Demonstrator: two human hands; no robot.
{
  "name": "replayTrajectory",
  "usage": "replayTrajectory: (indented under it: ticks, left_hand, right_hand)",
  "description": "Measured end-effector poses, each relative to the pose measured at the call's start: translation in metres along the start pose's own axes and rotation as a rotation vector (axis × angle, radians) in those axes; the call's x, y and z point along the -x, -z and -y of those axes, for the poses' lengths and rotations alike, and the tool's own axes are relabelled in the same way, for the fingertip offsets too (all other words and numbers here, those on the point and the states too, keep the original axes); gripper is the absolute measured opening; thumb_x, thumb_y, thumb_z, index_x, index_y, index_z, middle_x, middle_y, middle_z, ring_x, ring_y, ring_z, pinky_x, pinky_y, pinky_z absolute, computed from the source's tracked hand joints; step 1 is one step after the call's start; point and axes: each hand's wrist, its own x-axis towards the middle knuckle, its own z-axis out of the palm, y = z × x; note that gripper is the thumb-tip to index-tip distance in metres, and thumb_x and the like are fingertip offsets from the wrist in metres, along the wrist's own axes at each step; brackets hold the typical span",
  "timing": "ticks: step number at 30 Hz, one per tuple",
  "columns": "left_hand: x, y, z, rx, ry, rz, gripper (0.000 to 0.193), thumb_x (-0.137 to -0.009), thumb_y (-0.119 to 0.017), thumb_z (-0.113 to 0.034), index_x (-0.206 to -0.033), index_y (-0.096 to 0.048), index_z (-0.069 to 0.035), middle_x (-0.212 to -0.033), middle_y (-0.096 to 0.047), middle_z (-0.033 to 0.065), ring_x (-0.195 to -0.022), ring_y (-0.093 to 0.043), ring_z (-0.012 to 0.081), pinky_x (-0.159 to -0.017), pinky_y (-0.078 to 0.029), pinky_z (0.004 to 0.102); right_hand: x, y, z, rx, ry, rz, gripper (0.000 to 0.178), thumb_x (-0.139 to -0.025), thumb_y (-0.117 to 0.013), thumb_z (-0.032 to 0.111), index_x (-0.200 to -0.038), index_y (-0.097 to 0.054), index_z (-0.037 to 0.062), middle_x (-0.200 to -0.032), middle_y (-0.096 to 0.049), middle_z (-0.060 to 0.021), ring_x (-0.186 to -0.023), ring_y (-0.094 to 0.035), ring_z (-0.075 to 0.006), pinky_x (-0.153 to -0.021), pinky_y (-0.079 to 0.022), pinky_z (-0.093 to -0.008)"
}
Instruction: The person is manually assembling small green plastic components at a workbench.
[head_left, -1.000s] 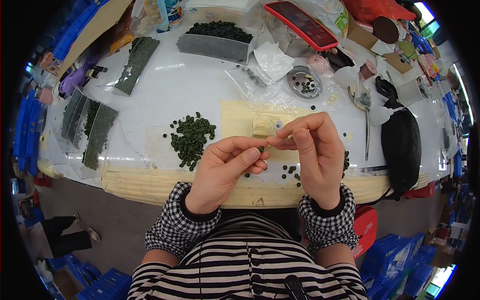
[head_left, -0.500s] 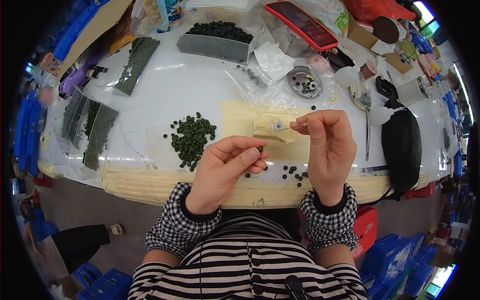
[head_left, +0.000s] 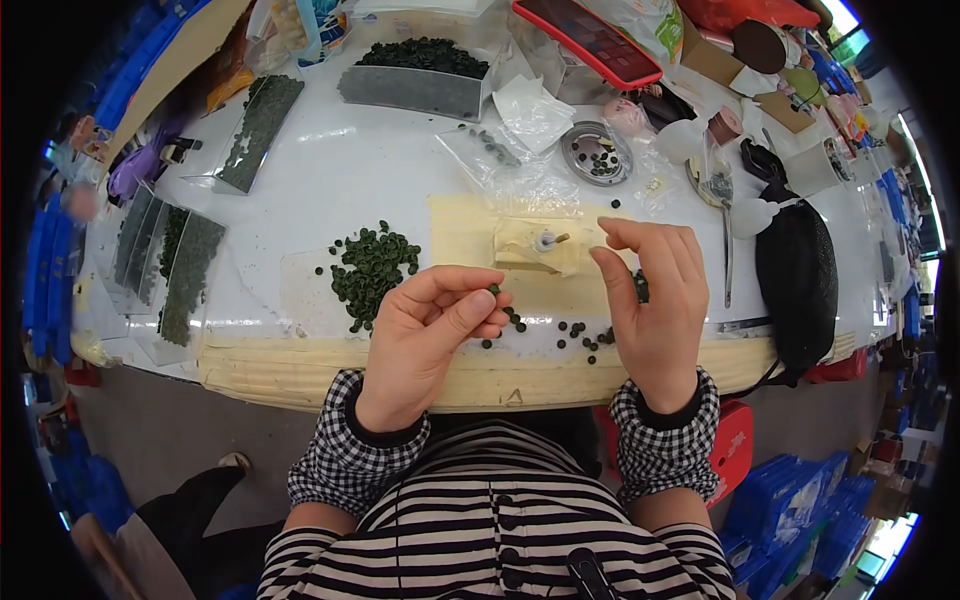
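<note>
Just short of a yellow block (head_left: 515, 256), the left hand (head_left: 415, 335) pinches a green disc (head_left: 494, 289) while the empty right hand (head_left: 660, 310) hovers to the block's right, seemingly done with the stick (head_left: 562, 238) atop it, the next move likely needing delicate placement.

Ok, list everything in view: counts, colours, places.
Disc pile: one, dark green, centre-left
Loose discs: several, dark green, on table
Held disc: one, green, in left hand
Block: one, pale yellow, centre
Stick: one, tan, on block
Disc bin: one, clear, far side
Phone: one, red-cased, far side
Round dish: one, silvery, beyond block
Pouch: one, black, right side
Stool: one, red, lower right
Crates: several, blue, lower right
Smaller clutter: uncounted, mixed, far right
Left hand, right hand: two, bare, over table
</note>
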Motion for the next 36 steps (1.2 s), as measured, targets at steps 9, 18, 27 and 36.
replayTrajectory:
  ticks: [9, 18, 27, 36]
  left_hand:
    - [0.005, 0.001, -0.001, 0.003, 0.004, -0.042, 0.022, -0.095, -0.059, -0.005, -0.115, -0.062, 0.002, -0.101, -0.069, 0.0126, -0.086, -0.067, 0.0128, -0.079, -0.055, 0.0233]
    - [0.007, -0.002, 0.002, 0.038, 0.029, -0.003, 0.021, -0.095, -0.059, -0.005, -0.115, -0.062, 0.002, -0.100, -0.069, 0.0134, -0.086, -0.067, 0.0142, -0.079, -0.056, 0.0244]
    - [0.011, -0.019, 0.006, 0.016, 0.023, 0.023, 0.018, -0.093, -0.060, -0.002, -0.110, -0.064, 0.004, -0.099, -0.070, 0.0148, -0.087, -0.070, 0.0185, -0.077, -0.058, 0.0266]
    - [0.012, -0.022, 0.010, 0.016, -0.013, -0.006, 0.016, -0.092, -0.062, -0.001, -0.107, -0.066, 0.004, -0.096, -0.070, 0.0135, -0.084, -0.070, 0.0181, -0.076, -0.058, 0.0258]
  right_hand:
    - [0.045, 0.015, -0.012, -0.055, -0.007, 0.382, 0.012, -0.073, -0.073, 0.006, -0.084, -0.069, 0.0056, -0.076, -0.058, -0.0039, -0.077, -0.054, -0.0228, -0.071, -0.044, -0.0346]
    - [0.041, 0.023, 0.001, -0.361, -0.258, 0.283, 0.013, -0.073, -0.072, -0.004, -0.085, -0.069, 0.0025, -0.076, -0.063, -0.0066, -0.067, -0.059, -0.0208, -0.060, -0.047, -0.0295]
    - [0.038, -0.006, 0.029, -1.003, -0.446, 0.110, 0.011, -0.084, -0.068, -0.005, -0.095, -0.066, -0.0027, -0.090, -0.065, -0.0062, -0.082, -0.062, -0.0114, -0.073, -0.051, -0.0247]
    - [0.047, -0.021, 0.035, -1.304, -0.597, 0.095, 0.011, -0.088, -0.063, -0.006, -0.099, -0.062, -0.0042, -0.099, -0.059, -0.0071, -0.088, -0.062, -0.0127, -0.078, -0.052, -0.0248]
